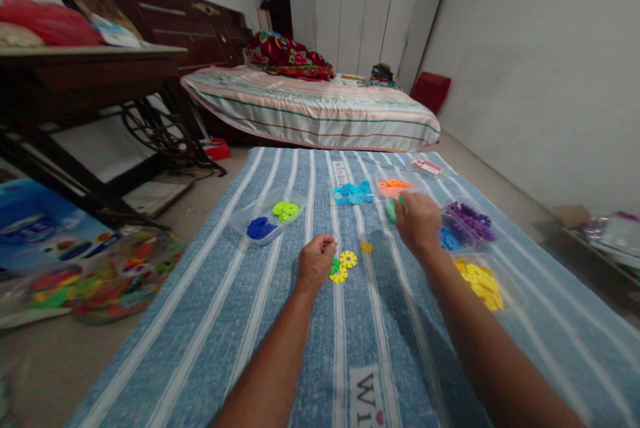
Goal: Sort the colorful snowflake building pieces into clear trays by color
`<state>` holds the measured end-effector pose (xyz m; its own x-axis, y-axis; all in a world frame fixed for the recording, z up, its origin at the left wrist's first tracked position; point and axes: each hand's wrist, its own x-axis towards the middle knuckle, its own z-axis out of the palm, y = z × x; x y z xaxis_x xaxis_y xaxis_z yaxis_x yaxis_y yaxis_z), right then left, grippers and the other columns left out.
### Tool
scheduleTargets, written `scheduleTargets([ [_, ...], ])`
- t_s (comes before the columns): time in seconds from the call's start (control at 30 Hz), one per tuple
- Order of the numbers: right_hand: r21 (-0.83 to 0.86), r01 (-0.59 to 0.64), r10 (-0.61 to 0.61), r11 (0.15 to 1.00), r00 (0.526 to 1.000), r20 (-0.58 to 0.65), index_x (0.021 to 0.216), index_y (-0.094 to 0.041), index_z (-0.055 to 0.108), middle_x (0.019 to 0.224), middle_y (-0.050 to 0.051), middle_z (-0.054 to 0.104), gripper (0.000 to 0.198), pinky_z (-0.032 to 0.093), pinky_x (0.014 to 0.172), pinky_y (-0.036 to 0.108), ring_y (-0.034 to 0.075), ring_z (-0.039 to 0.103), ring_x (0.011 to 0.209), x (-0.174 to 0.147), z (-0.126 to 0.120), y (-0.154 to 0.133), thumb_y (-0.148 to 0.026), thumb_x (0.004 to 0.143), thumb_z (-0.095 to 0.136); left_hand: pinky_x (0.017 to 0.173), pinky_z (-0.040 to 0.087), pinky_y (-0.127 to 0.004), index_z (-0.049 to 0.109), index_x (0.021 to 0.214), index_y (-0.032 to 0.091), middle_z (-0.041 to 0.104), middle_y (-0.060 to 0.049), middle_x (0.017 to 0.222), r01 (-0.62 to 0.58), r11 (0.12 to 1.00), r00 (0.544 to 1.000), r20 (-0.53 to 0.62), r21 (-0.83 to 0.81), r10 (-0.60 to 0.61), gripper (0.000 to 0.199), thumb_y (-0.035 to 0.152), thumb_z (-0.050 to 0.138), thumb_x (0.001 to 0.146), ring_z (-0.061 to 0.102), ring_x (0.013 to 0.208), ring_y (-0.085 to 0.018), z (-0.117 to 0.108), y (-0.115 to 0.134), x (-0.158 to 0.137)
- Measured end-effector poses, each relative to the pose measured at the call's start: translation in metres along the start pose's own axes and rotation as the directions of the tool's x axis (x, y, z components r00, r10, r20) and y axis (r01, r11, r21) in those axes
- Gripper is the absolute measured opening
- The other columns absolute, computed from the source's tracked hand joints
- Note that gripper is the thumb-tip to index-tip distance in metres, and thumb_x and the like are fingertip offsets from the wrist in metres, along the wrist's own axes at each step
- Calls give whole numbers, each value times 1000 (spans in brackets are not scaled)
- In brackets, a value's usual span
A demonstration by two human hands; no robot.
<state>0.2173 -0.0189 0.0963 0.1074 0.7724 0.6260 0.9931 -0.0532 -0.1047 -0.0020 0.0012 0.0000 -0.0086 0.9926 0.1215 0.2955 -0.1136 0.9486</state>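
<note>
My left hand [316, 263] is closed, fingers curled together, just above the cloth; whether something small is between its fingertips is hidden. Right beside it lie a green notched plastic disc [335, 267] and two yellow notched discs [349, 259], touching or overlapping. A single darker yellow disc [367, 248] sits apart, a bit to the right. Farther out, my right hand [421, 220] reaches down with its fingers pinched at some green discs [391, 211], in front of a clear tray of orange discs [395, 184]. The hand covers part of the green ones.
Clear trays hold dark blue discs [261, 228] and lime discs [286, 211] on the left, purple discs [470, 220], blue discs [449, 239] and yellow discs [479, 283] on the right. Light blue discs [353, 193] are at the back. A bed [320, 111] stands beyond the striped cloth [240, 308].
</note>
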Motion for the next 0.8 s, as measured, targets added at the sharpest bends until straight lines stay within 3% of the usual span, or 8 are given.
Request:
scheduleTargets([
  [0.07,49,80,-87,996,983,161,90,-17,65,87,9,63,20,36,77,32,23,53,87,-15,7,-10,-27,93,48,66,51,-25,62,78,21,69,0,73,-1,1000,1000,1,0,1,12,29,55,72,66,70,-15,0,0,0],
  [0.13,94,136,-158,986,938,309,86,-18,65,89,9,63,16,37,77,31,22,53,90,-37,17,-23,-28,91,52,66,51,-25,62,78,21,69,0,73,-2,1000,1000,6,3,2,12,29,55,73,66,70,-15,0,0,0],
  [0.23,93,117,-145,989,900,410,87,-18,64,94,9,62,15,38,77,32,23,54,93,-65,32,-37,-29,90,55,65,51,-24,62,79,21,68,0,72,1,1000,1000,8,12,-2,13,30,55,73,65,69,-15,-1,1,-1],
  [0.43,100,125,-154,987,910,384,86,-19,64,91,8,63,22,40,78,32,22,55,91,-79,41,-40,-26,95,46,64,50,-23,62,78,22,67,1,70,15,1000,1000,3,23,-15,11,28,56,73,64,68,-15,-1,4,-2],
  [0.8,150,176,-212,973,938,274,75,-24,64,82,5,66,28,47,74,32,20,61,82,-95,23,-35,-15,93,44,64,51,-24,64,78,22,67,1,69,1,1000,1000,-6,-6,-1,13,31,58,72,65,68,-15,-1,-1,2],
])
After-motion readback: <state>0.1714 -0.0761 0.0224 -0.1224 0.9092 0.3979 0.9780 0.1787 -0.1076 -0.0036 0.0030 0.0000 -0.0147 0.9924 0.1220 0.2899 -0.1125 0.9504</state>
